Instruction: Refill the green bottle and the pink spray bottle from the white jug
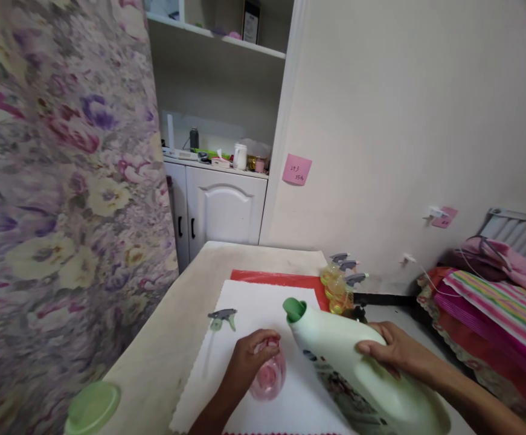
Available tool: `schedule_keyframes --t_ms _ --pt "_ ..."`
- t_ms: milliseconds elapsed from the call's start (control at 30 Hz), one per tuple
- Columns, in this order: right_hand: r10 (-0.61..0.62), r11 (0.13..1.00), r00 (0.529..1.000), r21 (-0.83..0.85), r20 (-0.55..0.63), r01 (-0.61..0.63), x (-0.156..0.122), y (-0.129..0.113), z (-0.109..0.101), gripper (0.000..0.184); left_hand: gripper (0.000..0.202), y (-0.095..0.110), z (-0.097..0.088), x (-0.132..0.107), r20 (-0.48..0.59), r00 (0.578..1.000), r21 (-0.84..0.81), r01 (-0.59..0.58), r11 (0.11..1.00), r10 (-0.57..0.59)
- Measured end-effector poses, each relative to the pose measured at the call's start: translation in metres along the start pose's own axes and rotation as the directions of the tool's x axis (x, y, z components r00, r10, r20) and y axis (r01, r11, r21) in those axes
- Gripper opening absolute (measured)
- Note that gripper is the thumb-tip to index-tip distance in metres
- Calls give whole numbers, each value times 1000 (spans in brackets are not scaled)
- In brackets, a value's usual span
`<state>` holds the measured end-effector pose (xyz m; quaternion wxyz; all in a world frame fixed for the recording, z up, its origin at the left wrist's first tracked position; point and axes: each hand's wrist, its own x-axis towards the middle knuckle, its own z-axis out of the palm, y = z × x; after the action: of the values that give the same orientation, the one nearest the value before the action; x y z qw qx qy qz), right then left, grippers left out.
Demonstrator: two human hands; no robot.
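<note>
My left hand (pixel 252 360) is closed around the neck of a clear pink spray bottle (pixel 269 380) that has no top on it and stands on a white mat (pixel 217 374). With my right hand (pixel 392 349) I grip the handle of a large pale green detergent jug (pixel 342 338), tilted to the left. Its green spout (pixel 295 309) is uncapped and sits above and to the right of the bottle, apart from it. A grey and green trigger sprayer head (pixel 222 318) lies on the mat to the left. No liquid stream is visible.
Several yellow-filled spray bottles (pixel 336 290) with grey triggers stand at the table's right edge. A green round lid (pixel 93 406) lies at the near left. A red sheet (pixel 274 278) shows under the mat. A floral curtain (pixel 63 181) hangs on the left; a bed (pixel 493 314) is at right.
</note>
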<state>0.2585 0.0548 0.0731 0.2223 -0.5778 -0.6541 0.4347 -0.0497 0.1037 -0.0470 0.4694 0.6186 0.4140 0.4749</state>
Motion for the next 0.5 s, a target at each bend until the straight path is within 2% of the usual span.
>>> schedule_keyframes --t_ms 133,233,333,400,500 --pt "-99 985 988 130 -121 115 11 -2 6 48 17 1 0 0 -18 1000 34 3 999 -3" --pt "-123 952 963 244 -242 183 30 2 20 58 17 0 2 -1 -10 1000 59 -7 998 8" --pt "-120 910 928 334 -353 245 60 10 40 69 17 -5 5 0 5 1000 83 -21 996 20" --pt "-116 891 908 362 -403 275 84 13 56 67 16 -9 7 2 9 1000 100 -22 995 21" --pt "-153 905 859 280 -489 320 120 10 81 65 15 -15 7 4 35 999 110 -7 994 4"
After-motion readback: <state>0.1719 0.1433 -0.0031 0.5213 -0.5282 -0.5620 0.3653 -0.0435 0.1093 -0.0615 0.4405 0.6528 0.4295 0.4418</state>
